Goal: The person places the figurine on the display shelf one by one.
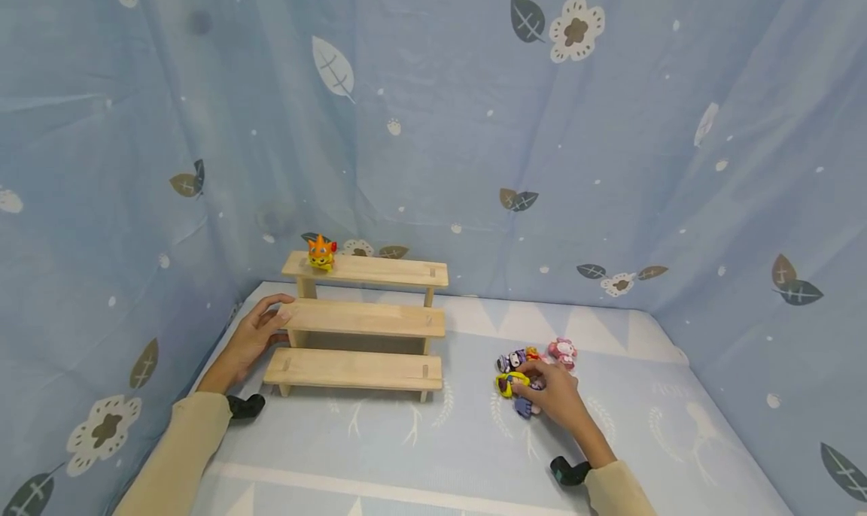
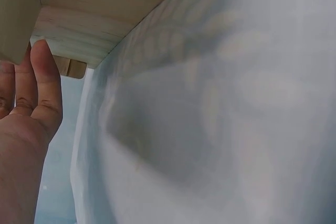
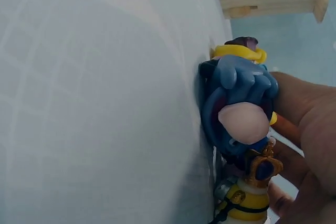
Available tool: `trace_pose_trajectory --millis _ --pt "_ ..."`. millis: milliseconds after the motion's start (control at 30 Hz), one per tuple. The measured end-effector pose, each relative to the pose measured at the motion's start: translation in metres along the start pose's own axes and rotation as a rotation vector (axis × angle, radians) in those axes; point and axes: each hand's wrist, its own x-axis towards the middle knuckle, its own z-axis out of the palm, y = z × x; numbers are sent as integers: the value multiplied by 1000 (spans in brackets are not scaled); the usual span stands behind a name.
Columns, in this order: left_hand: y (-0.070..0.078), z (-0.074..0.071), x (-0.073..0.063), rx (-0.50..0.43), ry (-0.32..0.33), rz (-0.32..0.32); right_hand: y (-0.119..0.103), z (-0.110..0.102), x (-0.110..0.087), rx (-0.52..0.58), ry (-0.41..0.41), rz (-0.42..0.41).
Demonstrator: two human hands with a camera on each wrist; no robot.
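A three-tier wooden display stand [image 1: 359, 319] stands on the left of the covered surface. My left hand [image 1: 254, 339] grips the left end of its middle tier, and the left wrist view shows the fingers [image 2: 46, 77] up against the wood. On the top tier sits an orange and yellow figurine [image 1: 321, 254]. To the right, my right hand [image 1: 557, 396] pinches a yellow figurine [image 1: 511, 384] in a small cluster. Beside it lie a blue figurine [image 1: 524, 407], a black-and-white one [image 1: 511, 360], and a pink one [image 1: 563, 352]. The right wrist view shows a yellow figurine with a gold crown [image 3: 249, 200].
A pale patterned cloth [image 1: 474, 456] covers the surface. Blue curtains [image 1: 440, 110] with leaf and flower prints hang at the back and both sides. Black wrist mounts [image 1: 569, 471] are worn at both sleeves.
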Motion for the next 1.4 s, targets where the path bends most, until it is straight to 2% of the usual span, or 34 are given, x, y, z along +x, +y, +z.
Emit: trace_pose_trajectory --millis 167,567,700,967,1400 --pt "-1 1 -1 -8 -4 -8 -2 -1 -5 33 21 -2" --pt "0 1 -1 2 13 -16 -6 -11 -5 166 176 -23" --pt "1 2 -1 0 11 -12 -5 -12 -5 204 191 -14" --pt "0 1 -2 -14 15 -13 -6 -16 -5 365 211 -27" --pt "-1 -1 1 -13 6 -10 -15 -20 2 398 216 -42"
